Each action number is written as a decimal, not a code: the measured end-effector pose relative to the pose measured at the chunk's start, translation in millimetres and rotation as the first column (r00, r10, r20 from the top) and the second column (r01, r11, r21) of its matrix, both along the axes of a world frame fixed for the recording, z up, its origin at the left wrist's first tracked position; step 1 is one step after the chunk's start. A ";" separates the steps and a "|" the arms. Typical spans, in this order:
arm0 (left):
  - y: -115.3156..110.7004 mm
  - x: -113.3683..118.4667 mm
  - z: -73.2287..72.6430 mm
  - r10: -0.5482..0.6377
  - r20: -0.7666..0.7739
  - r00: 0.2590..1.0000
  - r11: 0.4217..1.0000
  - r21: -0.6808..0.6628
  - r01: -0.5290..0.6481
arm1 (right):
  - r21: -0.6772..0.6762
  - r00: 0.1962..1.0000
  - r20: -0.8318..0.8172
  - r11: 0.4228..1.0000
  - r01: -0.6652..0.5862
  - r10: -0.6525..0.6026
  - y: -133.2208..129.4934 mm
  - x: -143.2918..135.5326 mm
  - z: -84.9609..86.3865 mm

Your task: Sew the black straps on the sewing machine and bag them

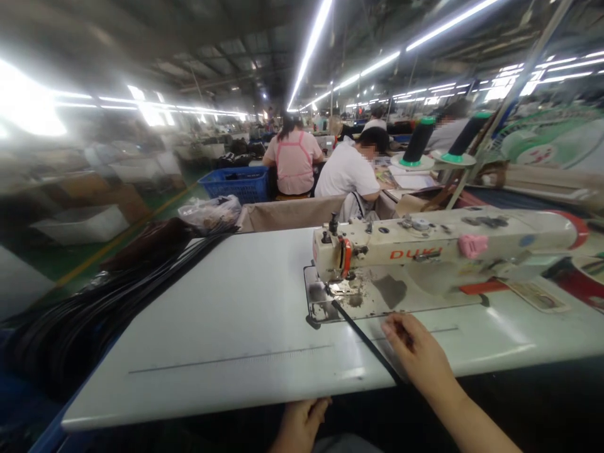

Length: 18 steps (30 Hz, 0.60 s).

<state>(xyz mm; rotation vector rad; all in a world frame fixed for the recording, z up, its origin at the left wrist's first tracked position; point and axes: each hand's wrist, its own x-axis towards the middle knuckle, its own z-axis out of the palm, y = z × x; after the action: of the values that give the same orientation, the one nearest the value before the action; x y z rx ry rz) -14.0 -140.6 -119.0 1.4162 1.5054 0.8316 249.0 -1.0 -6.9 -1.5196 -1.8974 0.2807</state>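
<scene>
Head cam: right hand (418,352) pinching black strap (363,336) nr sewing machine (443,248); left hand (302,425) loosely curled, empty.

Left hand (302,425) sits below the table (226,327) edge, wrist cut by the bottom frame, grip unreadable. Black strip (363,340) vanishes under the right hand (418,355) and off the table edge. Left background motion-blurred; sewing machine (443,251) wheel end runs into the blurred right margin.

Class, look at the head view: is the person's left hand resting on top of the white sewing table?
No: the left hand sits below the near edge of the white table, while only the right hand lies on it.
</scene>
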 end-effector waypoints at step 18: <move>69.2 9.7 104.8 0.103 0.440 0.892 0.995 -0.058 -0.087 | 0.067 0.931 0.154 0.937 -0.343 0.330 -24.1 -38.7 9.2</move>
<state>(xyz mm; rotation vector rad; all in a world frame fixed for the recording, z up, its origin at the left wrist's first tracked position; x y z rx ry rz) -4.3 -71.4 -14.2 1.0390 1.2332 1.0977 210.3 -25.1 2.3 -1.1734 -2.2519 0.2378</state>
